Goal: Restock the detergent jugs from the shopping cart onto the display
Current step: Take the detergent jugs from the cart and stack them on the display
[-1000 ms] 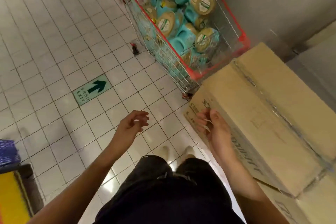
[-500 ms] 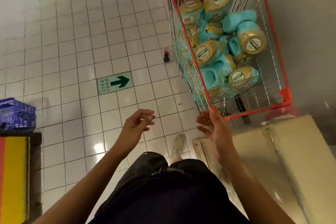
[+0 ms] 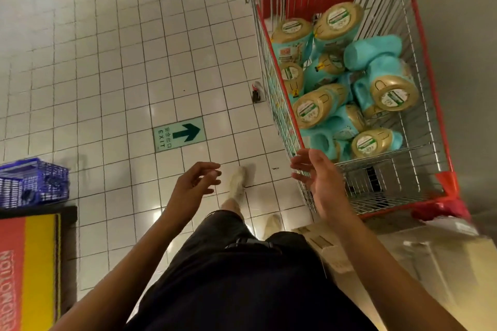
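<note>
A wire shopping cart (image 3: 426,83) with red trim stands at the upper right, holding several turquoise detergent jugs (image 3: 387,67) with gold caps, piled on their sides. My right hand (image 3: 320,183) is empty, fingers spread, at the cart's near left corner beside the wire wall. My left hand (image 3: 195,187) hovers over the floor to the left of it, empty with fingers loosely curled. Neither hand touches a jug.
A cardboard box (image 3: 443,263) lies at the lower right, just below the cart. A blue plastic basket (image 3: 35,183) and a red and yellow mat (image 3: 29,263) sit at the lower left. White tiled floor with a green exit sign (image 3: 178,134) fills the middle.
My view has turned from the cardboard box toward the cart. My right hand has left the box and come up to the cart's near corner. One foot has stepped forward.
</note>
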`<state>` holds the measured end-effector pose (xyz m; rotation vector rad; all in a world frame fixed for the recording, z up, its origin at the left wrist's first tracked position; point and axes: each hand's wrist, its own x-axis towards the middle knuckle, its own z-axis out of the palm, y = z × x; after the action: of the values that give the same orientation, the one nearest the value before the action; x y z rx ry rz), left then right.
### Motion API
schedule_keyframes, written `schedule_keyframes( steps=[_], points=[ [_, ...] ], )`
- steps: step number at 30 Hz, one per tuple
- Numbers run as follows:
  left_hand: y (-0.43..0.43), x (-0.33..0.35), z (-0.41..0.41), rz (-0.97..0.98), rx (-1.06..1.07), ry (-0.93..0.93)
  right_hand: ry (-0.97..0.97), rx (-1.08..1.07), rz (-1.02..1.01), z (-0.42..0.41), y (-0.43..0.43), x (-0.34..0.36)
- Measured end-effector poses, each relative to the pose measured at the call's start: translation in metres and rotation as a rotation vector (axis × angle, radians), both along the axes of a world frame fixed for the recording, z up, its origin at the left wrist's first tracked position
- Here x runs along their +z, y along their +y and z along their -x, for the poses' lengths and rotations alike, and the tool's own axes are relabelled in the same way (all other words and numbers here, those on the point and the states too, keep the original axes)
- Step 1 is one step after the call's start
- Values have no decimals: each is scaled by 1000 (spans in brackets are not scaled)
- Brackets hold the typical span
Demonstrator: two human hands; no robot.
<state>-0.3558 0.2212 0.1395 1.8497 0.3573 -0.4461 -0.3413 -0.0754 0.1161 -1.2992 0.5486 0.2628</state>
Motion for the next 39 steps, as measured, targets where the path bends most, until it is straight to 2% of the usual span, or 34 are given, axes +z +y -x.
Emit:
schedule_keyframes(
  steps=[7,16,21,27,36,39],
  points=[
    [1,-3,-134,27,-204,-37,70,-153,14,-62,15,-10],
    [-37,-10,-289,56,-671,-28,95,-415,53,-139,34,8],
    [-79,-16,-334,135,-791,-9,138,-523,81,-155,22,7],
    [-146,-31,-360,109,-915,29,179,-630,88,-168,-18,-5],
    [-254,-47,-393,-2,-1003,172,311,-870,-159,-220,-98,-48],
    [-286,-55,-405,-12,-1022,153,342,-904,-253,-252,-118,-67]
  ],
)
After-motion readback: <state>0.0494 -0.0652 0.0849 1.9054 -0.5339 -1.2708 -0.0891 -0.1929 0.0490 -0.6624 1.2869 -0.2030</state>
